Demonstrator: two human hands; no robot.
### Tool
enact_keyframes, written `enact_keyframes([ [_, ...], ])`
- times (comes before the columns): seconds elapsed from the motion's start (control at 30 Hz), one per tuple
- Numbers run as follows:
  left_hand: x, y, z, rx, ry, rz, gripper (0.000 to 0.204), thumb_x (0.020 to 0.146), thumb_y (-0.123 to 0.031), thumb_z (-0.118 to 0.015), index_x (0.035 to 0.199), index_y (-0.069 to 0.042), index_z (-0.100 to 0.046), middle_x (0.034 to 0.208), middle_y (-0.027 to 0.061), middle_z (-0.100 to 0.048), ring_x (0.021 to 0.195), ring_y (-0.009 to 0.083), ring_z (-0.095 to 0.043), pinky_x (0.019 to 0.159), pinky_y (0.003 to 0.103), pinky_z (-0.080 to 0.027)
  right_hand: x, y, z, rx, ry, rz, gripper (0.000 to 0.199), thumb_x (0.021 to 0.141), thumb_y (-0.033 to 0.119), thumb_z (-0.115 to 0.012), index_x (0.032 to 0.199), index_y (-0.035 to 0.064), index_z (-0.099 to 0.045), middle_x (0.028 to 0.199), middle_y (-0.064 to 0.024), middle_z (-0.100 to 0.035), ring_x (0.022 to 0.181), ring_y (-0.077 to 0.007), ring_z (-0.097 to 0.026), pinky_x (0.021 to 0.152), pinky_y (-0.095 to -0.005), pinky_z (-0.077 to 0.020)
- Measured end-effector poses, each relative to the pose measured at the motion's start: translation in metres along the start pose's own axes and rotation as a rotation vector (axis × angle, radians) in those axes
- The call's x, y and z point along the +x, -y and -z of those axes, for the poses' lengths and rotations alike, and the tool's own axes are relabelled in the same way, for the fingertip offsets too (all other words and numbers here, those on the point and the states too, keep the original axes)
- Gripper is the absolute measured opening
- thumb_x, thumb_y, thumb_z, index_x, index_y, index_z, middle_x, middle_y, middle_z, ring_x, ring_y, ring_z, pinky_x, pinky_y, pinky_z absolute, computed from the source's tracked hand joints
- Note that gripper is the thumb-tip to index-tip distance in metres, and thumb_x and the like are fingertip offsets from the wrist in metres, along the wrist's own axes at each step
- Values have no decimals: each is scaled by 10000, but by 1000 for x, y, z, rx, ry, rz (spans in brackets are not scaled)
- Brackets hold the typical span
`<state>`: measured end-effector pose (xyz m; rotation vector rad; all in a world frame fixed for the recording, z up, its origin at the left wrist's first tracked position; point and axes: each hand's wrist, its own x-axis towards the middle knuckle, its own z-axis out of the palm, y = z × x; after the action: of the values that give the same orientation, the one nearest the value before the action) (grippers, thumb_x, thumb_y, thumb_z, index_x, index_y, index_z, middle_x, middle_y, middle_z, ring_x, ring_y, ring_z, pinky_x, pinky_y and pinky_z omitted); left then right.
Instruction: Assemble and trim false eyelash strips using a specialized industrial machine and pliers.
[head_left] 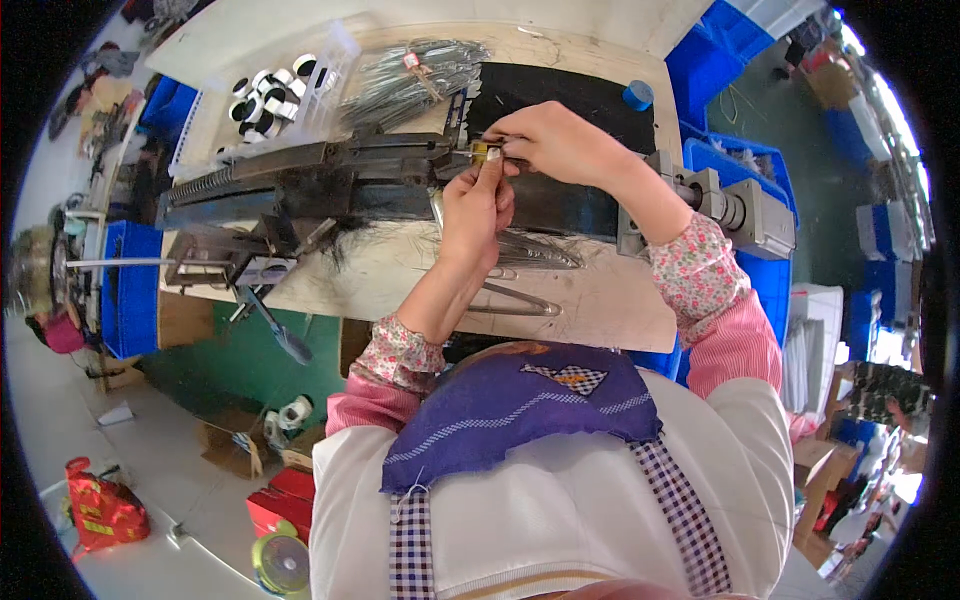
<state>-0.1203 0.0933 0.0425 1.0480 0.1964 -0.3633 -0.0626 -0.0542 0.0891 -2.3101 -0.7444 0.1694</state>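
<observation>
My left hand [474, 208] is closed near the middle of the bench, its thumb pressed up against a small yellowish piece [480, 150]. From the right, my right hand [556, 143] comes over the same spot with its fingertips curled together, close to the left thumb. What the right fingertips pinch is too small and covered to make out. Both hands work at the end of a long dark metal machine [390, 160] that runs across the bench. Below the left hand, thin metal wire pieces [540, 250] lie on the wood.
A clear bin [330, 75] of black-and-white spools stands at the back left, beside a pile of thin metal rods [405, 80]. Behind my right hand lies a dark mat [600, 105] with a blue cap [637, 95]. Blue crates [715, 60] flank the bench.
</observation>
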Motion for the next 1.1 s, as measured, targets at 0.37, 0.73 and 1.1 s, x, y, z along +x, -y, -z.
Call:
enact_keyframes([
  [0.37,8,10,6,-76,225,62,574,997,-506,-273,1186,-9,-491,1146,147,-590,1059,217,-592,916,356,-475,21,-17,28,488,383,-401,307,911,142,-580,1159,-40,-587,891,-82,-649,664,-136,-607,645,-281,-547],
  [0.73,2,-18,8,-848,322,158,716,938,-608,-322,1250,29,-419,1273,144,-481,1231,254,-433,1057,374,-365,-19,26,-6,-439,-191,214,358,755,154,-639,1109,104,-641,982,-119,-612,844,-296,-545,759,-396,-463],
  [1.1,-7,-16,9,-735,184,18,739,939,-572,-378,1233,106,-374,1262,209,-464,1234,316,-433,1111,398,-309,0,16,-1,-239,-273,121,118,756,126,-660,868,112,-694,752,-36,-604,756,-218,-598,766,-348,-398],
])
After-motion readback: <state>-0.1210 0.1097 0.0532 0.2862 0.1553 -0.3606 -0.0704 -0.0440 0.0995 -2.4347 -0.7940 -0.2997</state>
